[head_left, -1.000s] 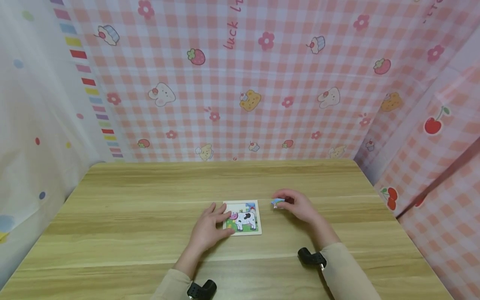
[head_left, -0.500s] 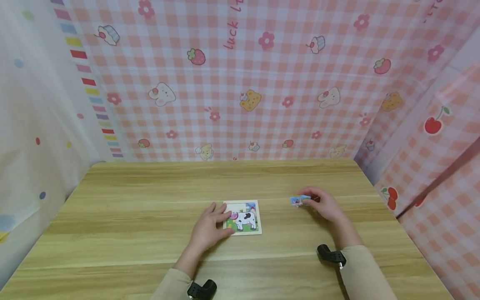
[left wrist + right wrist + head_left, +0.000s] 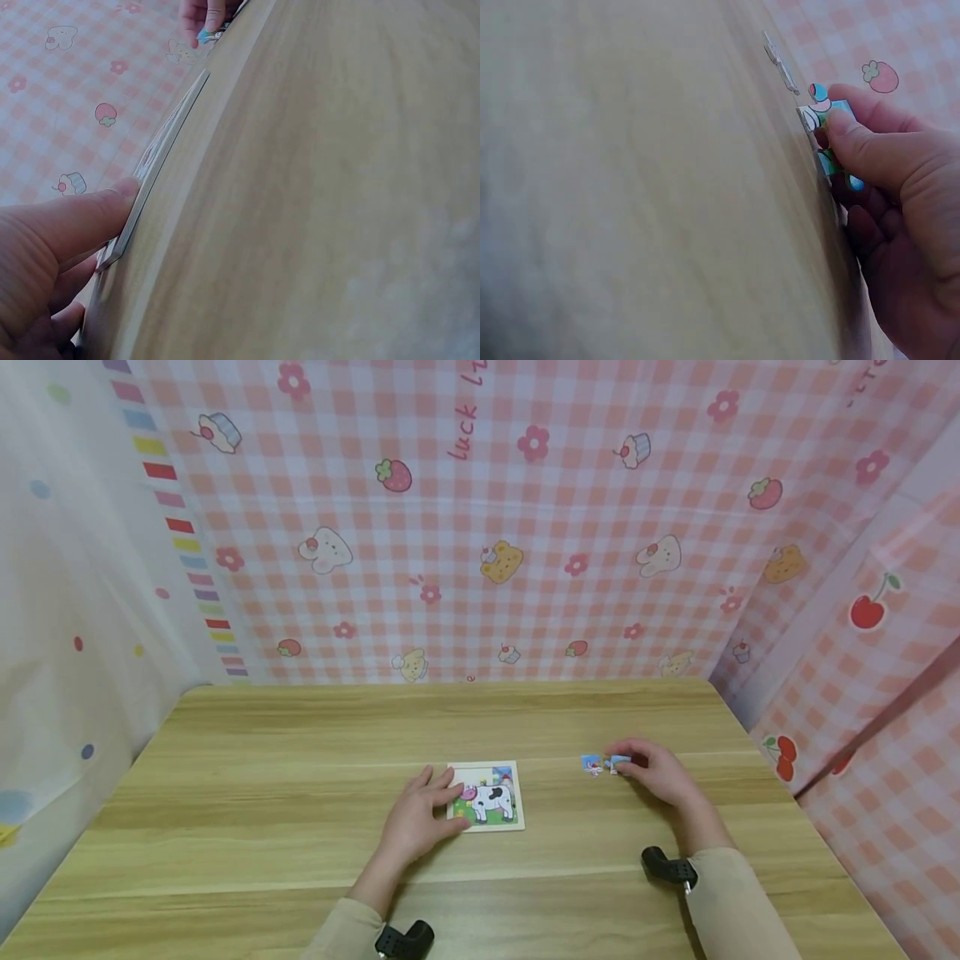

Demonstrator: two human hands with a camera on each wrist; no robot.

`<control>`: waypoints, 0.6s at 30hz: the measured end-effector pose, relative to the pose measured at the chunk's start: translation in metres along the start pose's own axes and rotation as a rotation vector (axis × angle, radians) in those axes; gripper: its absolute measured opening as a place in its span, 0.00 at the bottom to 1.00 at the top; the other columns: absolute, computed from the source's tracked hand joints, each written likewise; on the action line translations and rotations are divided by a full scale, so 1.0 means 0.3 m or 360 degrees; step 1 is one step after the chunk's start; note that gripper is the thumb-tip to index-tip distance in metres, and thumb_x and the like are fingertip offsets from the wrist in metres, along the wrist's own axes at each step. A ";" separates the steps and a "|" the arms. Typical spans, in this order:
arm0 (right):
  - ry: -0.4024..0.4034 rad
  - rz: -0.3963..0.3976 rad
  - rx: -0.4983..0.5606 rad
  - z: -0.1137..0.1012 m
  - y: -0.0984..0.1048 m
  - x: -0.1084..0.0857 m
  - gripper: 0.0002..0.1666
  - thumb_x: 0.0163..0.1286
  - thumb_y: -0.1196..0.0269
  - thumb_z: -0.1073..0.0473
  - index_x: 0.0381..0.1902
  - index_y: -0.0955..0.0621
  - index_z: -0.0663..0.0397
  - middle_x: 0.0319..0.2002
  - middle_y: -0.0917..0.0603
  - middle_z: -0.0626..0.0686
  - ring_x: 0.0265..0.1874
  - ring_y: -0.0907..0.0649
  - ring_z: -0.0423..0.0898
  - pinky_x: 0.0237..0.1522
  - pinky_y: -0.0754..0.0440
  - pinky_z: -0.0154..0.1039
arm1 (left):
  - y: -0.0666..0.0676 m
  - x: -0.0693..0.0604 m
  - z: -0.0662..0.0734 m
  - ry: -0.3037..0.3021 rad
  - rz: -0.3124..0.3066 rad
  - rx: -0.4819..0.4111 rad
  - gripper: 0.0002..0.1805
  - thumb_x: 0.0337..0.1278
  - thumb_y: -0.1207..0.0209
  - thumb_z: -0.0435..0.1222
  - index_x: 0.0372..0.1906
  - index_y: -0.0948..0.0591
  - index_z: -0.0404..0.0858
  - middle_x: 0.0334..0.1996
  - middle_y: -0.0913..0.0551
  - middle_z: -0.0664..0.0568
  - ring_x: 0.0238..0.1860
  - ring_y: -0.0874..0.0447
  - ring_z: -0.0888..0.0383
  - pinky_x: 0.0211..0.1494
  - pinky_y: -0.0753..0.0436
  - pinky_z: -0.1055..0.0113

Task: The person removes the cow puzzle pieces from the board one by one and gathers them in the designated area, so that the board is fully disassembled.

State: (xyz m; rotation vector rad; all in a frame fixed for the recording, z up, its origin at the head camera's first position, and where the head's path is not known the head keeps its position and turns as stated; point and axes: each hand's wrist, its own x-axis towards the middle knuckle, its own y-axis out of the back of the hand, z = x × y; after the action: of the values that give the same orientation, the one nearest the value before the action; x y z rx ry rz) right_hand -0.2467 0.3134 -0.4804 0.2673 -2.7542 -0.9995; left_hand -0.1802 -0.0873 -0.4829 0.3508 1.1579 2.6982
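Note:
A small square jigsaw puzzle [image 3: 495, 803] with a cow picture lies flat at the table's middle, in a pale frame. Its upper left part shows a plain pale area. My left hand [image 3: 418, 814] rests at the puzzle's left side, index finger and thumb touching it; in the left wrist view the thumb [image 3: 94, 217] presses the frame's edge. To the right, my right hand [image 3: 660, 772] pinches a blue-and-green puzzle piece [image 3: 843, 103] between thumb and fingers, low over the table. Just left of those fingers, another blue puzzle piece [image 3: 592, 765] lies on the wood.
The wooden table [image 3: 300, 843] stretches around both hands. A pink checked cloth [image 3: 450, 610] hangs along its back edge, and more cloth hangs at both sides. Black camera mounts [image 3: 669, 867] sit on both wrists.
My right hand has moved right, away from the puzzle. A blue piece now lies on the table, apart from the piece in the fingers. My left hand and the puzzle stay in place.

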 end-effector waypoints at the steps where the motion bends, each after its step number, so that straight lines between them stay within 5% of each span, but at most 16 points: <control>1: 0.0001 -0.0004 -0.0019 0.002 0.000 0.001 0.13 0.68 0.37 0.67 0.50 0.17 0.62 0.49 0.15 0.60 0.45 0.20 0.38 0.47 0.25 0.25 | 0.000 0.000 0.000 0.0002 0.0000 -0.0001 0.30 0.47 0.26 0.43 0.58 0.17 0.37 0.68 0.27 0.44 0.74 0.43 0.35 0.75 0.44 0.39; 9: 0.0078 0.0030 -0.0133 0.009 0.002 0.007 0.13 0.67 0.36 0.67 0.49 0.15 0.60 0.49 0.15 0.60 0.49 0.20 0.49 0.50 0.23 0.31 | 0.000 0.000 0.003 0.0018 -0.0009 -0.0005 0.30 0.47 0.26 0.43 0.58 0.18 0.38 0.68 0.28 0.44 0.74 0.43 0.35 0.75 0.44 0.38; 18: 0.0127 0.0025 -0.0267 0.000 0.004 0.013 0.14 0.66 0.35 0.68 0.49 0.14 0.57 0.46 0.18 0.57 0.46 0.22 0.50 0.47 0.23 0.37 | -0.002 0.000 -0.001 -0.0016 0.0005 0.0007 0.30 0.47 0.26 0.43 0.58 0.18 0.37 0.68 0.27 0.44 0.74 0.42 0.35 0.75 0.43 0.39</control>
State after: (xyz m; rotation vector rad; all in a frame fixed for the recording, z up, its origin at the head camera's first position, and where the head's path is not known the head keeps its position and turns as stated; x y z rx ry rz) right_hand -0.2506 0.3134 -0.4792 0.2526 -2.5789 -1.1804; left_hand -0.1802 -0.0870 -0.4834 0.3664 1.1617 2.6940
